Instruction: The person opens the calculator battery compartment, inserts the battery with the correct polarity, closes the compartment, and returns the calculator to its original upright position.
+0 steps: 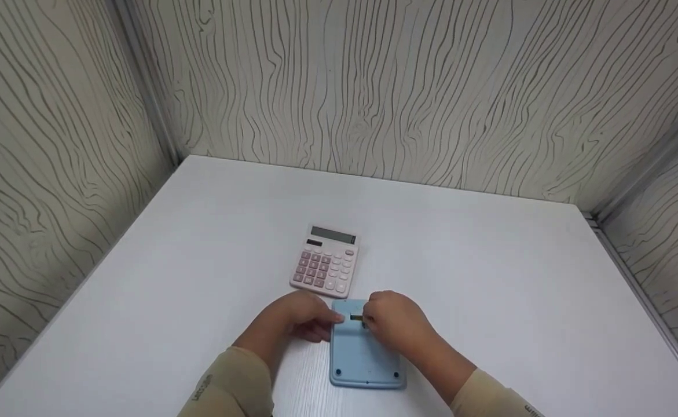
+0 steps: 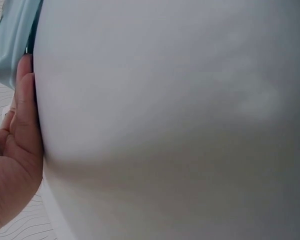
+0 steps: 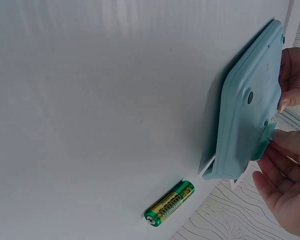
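Pinching a green piece [image 3: 262,145] with right hand [image 1: 396,321], left hand [image 1: 305,314] gripping the blue device [image 1: 366,356]

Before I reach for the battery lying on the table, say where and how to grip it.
I'd pinch the battery around its middle from above, fingers across its long sides: it lies on its side, a slim cylinder that could roll.

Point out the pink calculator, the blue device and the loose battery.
Pink calculator [image 1: 325,262]: head view, on its keypad.
Blue device [image 1: 365,352]: head view, on its back panel.
Loose battery [image 3: 169,204]: right wrist view, middle of its wrapper.
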{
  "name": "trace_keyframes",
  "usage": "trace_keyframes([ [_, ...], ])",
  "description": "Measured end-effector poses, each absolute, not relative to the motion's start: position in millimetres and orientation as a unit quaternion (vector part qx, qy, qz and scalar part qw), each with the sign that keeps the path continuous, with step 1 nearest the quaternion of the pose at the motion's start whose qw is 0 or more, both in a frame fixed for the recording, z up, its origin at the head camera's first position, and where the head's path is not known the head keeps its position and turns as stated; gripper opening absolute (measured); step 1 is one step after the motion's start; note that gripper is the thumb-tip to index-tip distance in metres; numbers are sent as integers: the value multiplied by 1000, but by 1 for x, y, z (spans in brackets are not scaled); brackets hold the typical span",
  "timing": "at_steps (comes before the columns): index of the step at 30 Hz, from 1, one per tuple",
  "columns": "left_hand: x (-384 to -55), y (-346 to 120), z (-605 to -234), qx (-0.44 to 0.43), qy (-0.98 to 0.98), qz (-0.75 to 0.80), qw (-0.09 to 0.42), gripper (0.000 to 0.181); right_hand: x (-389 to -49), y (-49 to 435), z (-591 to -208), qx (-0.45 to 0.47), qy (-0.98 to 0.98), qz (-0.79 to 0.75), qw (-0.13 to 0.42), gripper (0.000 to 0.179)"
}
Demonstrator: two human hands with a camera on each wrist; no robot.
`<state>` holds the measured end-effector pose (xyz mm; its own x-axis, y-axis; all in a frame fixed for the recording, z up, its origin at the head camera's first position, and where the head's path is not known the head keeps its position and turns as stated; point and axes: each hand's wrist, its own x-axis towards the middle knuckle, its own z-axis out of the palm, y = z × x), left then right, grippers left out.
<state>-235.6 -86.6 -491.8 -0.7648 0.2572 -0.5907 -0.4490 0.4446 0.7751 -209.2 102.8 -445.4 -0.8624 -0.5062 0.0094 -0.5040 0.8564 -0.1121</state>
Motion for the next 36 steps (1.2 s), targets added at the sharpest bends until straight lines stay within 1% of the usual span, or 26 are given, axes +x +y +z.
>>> trace_keyframes([
  [7,-235,-87,-495,-61,779,530,329,26,-209,103,-452,-270,962,-33,10,9],
  [12,-237,-87,-497,-63,777,532,331,26,-208,103,-451,-269,963,-30,12,13],
  [18,-238,-87,-497,-62,776,531,335,26,-209,102,-451,-268,963,-30,17,12],
  [36,-237,-87,-493,-58,780,525,336,27,-211,106,-450,-269,960,-61,55,11],
])
